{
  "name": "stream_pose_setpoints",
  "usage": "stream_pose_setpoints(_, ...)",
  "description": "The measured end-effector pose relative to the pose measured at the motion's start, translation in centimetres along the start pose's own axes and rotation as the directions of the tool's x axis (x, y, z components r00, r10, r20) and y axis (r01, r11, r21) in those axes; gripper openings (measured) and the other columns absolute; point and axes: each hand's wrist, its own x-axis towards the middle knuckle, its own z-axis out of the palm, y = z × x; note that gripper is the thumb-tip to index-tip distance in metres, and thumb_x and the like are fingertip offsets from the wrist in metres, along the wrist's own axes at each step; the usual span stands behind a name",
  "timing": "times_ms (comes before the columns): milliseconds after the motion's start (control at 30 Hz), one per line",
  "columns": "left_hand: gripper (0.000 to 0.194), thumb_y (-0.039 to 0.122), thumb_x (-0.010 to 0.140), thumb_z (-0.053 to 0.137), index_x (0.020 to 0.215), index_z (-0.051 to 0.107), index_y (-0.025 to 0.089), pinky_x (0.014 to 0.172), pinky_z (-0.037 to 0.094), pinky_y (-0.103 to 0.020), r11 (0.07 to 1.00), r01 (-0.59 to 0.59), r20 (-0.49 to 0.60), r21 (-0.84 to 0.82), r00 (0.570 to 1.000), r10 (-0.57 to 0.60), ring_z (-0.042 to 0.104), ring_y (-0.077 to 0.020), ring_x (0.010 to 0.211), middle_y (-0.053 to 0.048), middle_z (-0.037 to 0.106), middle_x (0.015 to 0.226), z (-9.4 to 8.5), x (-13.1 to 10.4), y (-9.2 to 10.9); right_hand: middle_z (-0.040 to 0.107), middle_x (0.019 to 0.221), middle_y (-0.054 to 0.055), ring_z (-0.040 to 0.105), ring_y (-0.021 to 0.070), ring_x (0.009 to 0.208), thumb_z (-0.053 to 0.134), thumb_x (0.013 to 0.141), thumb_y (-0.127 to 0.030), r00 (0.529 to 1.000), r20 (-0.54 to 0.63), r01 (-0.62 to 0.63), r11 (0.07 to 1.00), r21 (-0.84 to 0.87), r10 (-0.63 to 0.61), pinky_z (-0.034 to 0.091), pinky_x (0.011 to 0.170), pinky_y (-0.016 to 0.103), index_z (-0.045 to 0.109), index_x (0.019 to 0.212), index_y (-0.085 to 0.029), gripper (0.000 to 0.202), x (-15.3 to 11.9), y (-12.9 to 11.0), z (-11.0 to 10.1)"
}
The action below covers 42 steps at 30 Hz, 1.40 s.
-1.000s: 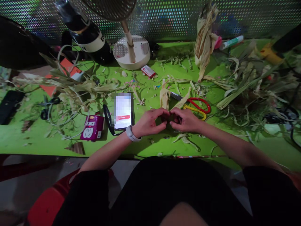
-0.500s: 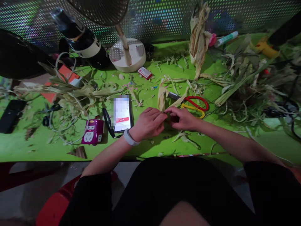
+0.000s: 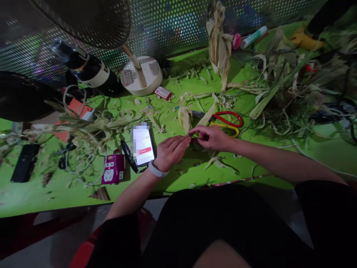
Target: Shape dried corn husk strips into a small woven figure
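Note:
My left hand (image 3: 172, 150), with a light band at the wrist, has its fingers pressed together on the lower end of a small pale corn husk piece (image 3: 184, 116). My right hand (image 3: 213, 138) meets it there, thumb and forefinger pinching the same narrow end. The husk's wider part points away from me, above the green table (image 3: 167, 186). Scissors (image 3: 228, 116) with one red and one yellow handle loop lie just beyond my right hand, their blades partly behind a husk strip (image 3: 208, 115). What exactly sits between the fingertips is largely hidden.
A lit phone (image 3: 145, 150) and a purple power adapter (image 3: 113, 169) lie left of my hands. A fan base (image 3: 142, 78), a dark bottle (image 3: 96, 76) and an upright husk bundle (image 3: 219, 48) stand at the back. Heaped dried leaves (image 3: 281, 93) cover the right side.
The view has tilted and shifted. My left hand's fingers are straighter and lie flatter than before, while both hands stay at the husk's lower end.

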Motion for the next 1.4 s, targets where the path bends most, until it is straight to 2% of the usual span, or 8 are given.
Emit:
stream_pose_setpoints(200,0.021,0.017,0.086,0.059,0.105,0.070,0.021,0.088,0.058,-0.034,0.995,0.097,-0.028,-0.028,0.995,-0.098,0.072,-0.0184,0.090,-0.007,0.076,0.094,0.7,0.0,-0.3,0.054,0.055,-0.005,0.041,0.0061,0.047,0.054,0.082,-0.025,0.996,-0.058,0.065,0.997,-0.033,-0.066,0.031,0.051,0.019,0.068,0.092,-0.015,0.020,0.0,-0.2,0.0)
stream_pose_setpoints(367,0.027,0.014,0.086,0.060,0.111,0.067,0.019,0.084,0.059,-0.031,0.999,0.023,-0.102,0.027,0.995,-0.020,0.072,-0.0175,0.086,-0.007,0.076,0.092,1.0,-0.2,-0.6,0.057,0.056,-0.003,0.044,0.0068,0.047,0.054,0.083,-0.028,0.997,-0.039,0.065,0.997,-0.028,-0.066,0.033,0.052,0.019,0.067,0.092,-0.014,0.021,0.1,-0.4,0.2)
stream_pose_setpoints(567,0.023,0.017,0.087,0.059,0.107,0.069,0.019,0.082,0.059,-0.030,0.997,0.076,-0.053,-0.003,0.996,-0.076,0.072,-0.0175,0.086,-0.008,0.076,0.092,1.0,0.0,-0.4,0.058,0.058,-0.002,0.044,0.0072,0.049,0.053,0.082,-0.024,0.996,-0.048,0.069,0.997,-0.048,-0.071,0.033,0.053,0.020,0.066,0.088,-0.015,0.017,0.1,-0.2,0.5)
stream_pose_setpoints(933,0.020,0.015,0.085,0.061,0.105,0.066,0.016,0.076,0.058,-0.025,0.991,-0.001,-0.156,0.137,0.988,0.022,0.073,-0.0164,0.081,-0.007,0.076,0.088,1.1,0.2,-0.3,0.063,0.064,0.000,0.050,0.0093,0.051,0.048,0.086,-0.020,0.979,-0.065,0.169,0.951,-0.259,-0.191,0.032,0.052,0.021,0.062,0.088,-0.017,0.015,-0.3,0.6,0.7)
stream_pose_setpoints(1133,0.016,0.017,0.082,0.065,0.098,0.067,0.018,0.080,0.057,-0.027,0.984,0.105,-0.142,-0.144,0.982,-0.125,0.072,-0.0172,0.088,-0.004,0.075,0.087,0.6,0.7,0.7,0.066,0.067,0.003,0.053,0.0115,0.053,0.044,0.089,-0.022,0.980,-0.056,0.158,0.921,-0.355,-0.190,0.031,0.051,0.023,0.063,0.092,-0.016,0.020,-0.5,0.9,0.7)
stream_pose_setpoints(1200,0.015,0.020,0.082,0.065,0.098,0.067,0.017,0.075,0.057,-0.025,0.908,0.249,-0.094,-0.336,0.951,-0.295,0.072,-0.0153,0.081,-0.005,0.075,0.087,0.4,1.0,1.1,0.067,0.068,0.003,0.053,0.0113,0.053,0.043,0.091,-0.024,0.982,-0.046,0.152,0.921,-0.359,-0.181,0.031,0.051,0.023,0.064,0.093,-0.016,0.023,-0.5,0.9,0.7)
stream_pose_setpoints(1300,0.022,0.027,0.084,0.064,0.103,0.065,0.016,0.066,0.055,-0.022,0.654,0.477,0.085,-0.587,0.840,-0.536,0.071,-0.0134,0.073,-0.005,0.074,0.083,0.4,1.3,1.2,0.068,0.070,0.003,0.053,0.0108,0.053,0.041,0.093,-0.027,0.983,-0.057,0.142,0.922,-0.360,-0.173,0.031,0.051,0.023,0.064,0.093,-0.016,0.025,-0.5,0.7,0.6)
stream_pose_setpoints(1400,0.030,0.032,0.081,0.067,0.105,0.063,0.015,0.065,0.054,-0.022,0.435,0.576,0.256,-0.692,0.760,-0.598,0.069,-0.0129,0.072,-0.004,0.072,0.079,0.6,1.5,0.8,0.068,0.071,0.003,0.054,0.0103,0.054,0.041,0.094,-0.028,0.984,-0.055,0.139,0.924,-0.357,-0.169,0.031,0.051,0.022,0.064,0.093,-0.016,0.026,-0.5,0.5,0.5)
